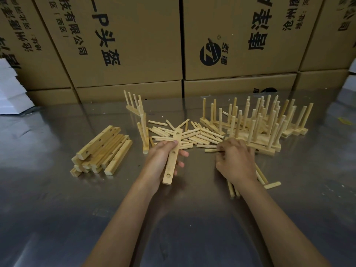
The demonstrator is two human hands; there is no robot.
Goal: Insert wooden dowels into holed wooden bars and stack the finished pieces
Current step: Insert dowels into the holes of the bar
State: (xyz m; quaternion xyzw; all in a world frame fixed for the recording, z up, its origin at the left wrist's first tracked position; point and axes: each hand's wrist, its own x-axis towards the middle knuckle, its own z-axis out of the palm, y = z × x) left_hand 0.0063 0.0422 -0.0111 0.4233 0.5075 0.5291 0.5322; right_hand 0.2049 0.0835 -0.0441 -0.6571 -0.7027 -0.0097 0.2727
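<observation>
holed bar (172, 159): pale yellow wood, dark round holes along its face. loose dowels (194, 136): same pale yellow, plain. stacked bars (102, 151), toward the table's left edge: pale yellow, faint lengthwise grain. finished pieces (258, 122): pale yellow throughout. table (173, 218): dull grey metal, mottled sheen. cartons (125, 45): tan brown, black printed characters. foam blocks (9, 87): white.

Printed cardboard boxes (125, 41) stand behind the metal table (57, 209).

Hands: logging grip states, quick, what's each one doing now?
Left hand: grips a holed bar.
Right hand: curled round several dowels.
</observation>
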